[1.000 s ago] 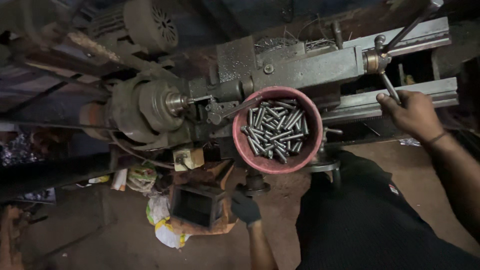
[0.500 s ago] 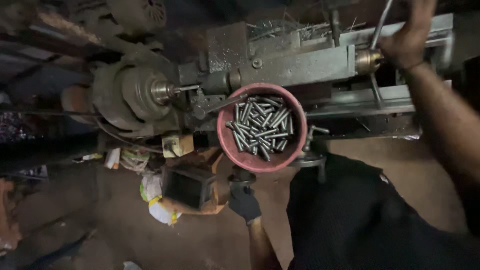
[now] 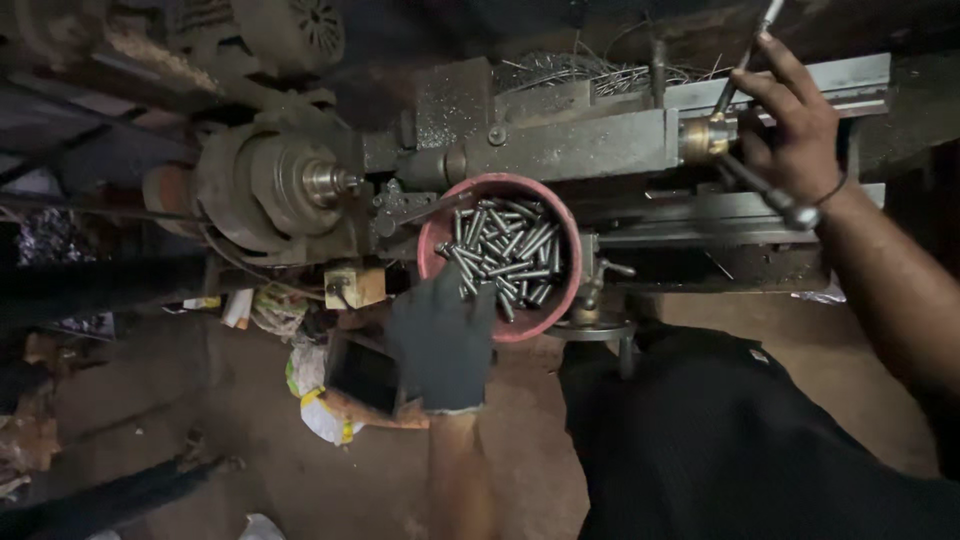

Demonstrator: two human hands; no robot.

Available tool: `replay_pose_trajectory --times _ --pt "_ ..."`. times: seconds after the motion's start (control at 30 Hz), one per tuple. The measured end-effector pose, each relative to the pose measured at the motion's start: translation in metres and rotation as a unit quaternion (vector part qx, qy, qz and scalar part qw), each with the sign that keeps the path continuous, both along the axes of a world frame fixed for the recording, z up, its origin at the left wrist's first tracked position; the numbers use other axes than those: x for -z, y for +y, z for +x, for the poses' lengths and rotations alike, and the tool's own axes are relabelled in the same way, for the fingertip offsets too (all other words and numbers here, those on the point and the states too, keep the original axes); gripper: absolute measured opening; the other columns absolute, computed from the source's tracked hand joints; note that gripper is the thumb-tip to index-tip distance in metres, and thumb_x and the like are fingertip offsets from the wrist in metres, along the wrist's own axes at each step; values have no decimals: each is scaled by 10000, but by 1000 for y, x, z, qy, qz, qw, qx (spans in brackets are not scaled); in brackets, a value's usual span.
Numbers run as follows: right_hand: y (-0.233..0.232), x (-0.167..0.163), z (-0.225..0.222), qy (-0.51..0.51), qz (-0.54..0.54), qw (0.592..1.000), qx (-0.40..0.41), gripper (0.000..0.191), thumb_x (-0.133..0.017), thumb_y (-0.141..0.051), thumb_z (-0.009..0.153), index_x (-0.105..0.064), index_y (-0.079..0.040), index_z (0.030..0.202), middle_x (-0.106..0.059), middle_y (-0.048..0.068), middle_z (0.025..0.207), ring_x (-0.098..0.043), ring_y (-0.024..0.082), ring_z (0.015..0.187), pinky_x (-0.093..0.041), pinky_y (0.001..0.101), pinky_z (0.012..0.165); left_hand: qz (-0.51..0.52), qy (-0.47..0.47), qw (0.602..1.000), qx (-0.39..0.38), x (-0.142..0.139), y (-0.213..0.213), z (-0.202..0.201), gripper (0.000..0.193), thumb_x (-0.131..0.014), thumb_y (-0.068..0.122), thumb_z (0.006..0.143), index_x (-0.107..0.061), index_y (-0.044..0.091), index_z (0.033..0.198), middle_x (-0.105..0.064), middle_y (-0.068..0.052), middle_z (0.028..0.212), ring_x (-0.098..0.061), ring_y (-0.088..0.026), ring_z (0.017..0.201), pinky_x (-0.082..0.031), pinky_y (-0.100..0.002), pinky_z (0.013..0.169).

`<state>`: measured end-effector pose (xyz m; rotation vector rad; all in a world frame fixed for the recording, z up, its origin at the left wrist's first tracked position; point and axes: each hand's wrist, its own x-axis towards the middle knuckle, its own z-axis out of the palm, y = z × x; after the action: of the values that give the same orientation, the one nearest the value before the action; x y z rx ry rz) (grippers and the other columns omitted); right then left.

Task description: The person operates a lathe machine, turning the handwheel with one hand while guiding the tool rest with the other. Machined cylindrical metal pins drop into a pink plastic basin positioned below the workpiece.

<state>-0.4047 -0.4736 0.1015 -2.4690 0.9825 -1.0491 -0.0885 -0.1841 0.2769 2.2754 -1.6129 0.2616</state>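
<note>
The red bowl (image 3: pixel 500 255) sits on the front of the lathe (image 3: pixel 560 150), just below its bed and right of the spindle chuck (image 3: pixel 325 182). It is heaped with short metal pins (image 3: pixel 505 250), plain grey rods lying crisscross, so their long axes point every way; most lie flat, a few tilt against the bowl wall. Each pin looks stiff, hard and small enough to be light on its own, though the full bowl would likely be heavy. Their smooth, possibly oily skin suggests they slip easily, so a pinch around the middle of the shaft, across its long axis, seems the surest hold.

The left hand (image 3: pixel 442 340), in a dark glove, reaches up to the bowl's lower left rim with the fingers spread loosely over the nearest pins; whether it already has hold of one cannot be told, since the glove hides the fingertips.

The right hand (image 3: pixel 790 120) is well right of the bowl, at the far end of the bed, its fingers curled partly around the lever handle (image 3: pixel 760 185) of the turret wheel there.

Below the bowl, toward the floor, a dark box (image 3: pixel 365 375) and crumpled bags (image 3: pixel 315 400) lie on the dirt.
</note>
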Motion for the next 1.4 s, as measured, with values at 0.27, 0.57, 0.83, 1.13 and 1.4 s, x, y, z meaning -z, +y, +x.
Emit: replay_pose_trajectory --times 0.27,0.57,0.83,1.13,1.4 --pt "-9 9 2 -15 -31 999 -22 511 -860 -76 886 -695 -68 1369 -511 218 1633 -627 375 1403 -560 416 1083 160 -23 966 200 40 -60 -5 245 -633 257 902 -679 109 1092 -680 -135 990 -651 -331 910 -497 -504 776" --pt "7 22 8 -26 4 1000 -6 444 -681 66 870 -692 -32 1302 -646 201 1492 -693 353 1281 -598 419 1054 195 125 952 200 42 -68 20 199 -622 240 895 -721 140 1037 -715 -115 1007 -680 -326 930 -522 -494 802" --pt "25 11 12 -62 110 992 28 418 -670 15 996 -676 -40 1410 -719 177 1291 -725 306 1165 -590 387 1020 128 39 969 207 59 -82 11 249 -560 164 948 -678 107 1159 -685 -124 1105 -660 -333 1026 -523 -488 871" --pt "29 14 12 -87 81 993 27 391 -740 -24 978 -687 -28 1365 -720 195 1290 -722 316 1190 -583 395 1035 210 -34 960 181 45 -91 15 186 -546 136 951 -681 111 1077 -697 -141 997 -669 -331 960 -526 -502 837" --pt "35 27 7 -99 112 988 46 348 -754 -80 996 -682 -5 1328 -715 218 1254 -722 337 1172 -572 393 1011 58 92 989 101 31 -84 -6 648 -743 447 813 -578 47 1296 -653 -225 1170 -595 -410 1060 -507 -527 795"
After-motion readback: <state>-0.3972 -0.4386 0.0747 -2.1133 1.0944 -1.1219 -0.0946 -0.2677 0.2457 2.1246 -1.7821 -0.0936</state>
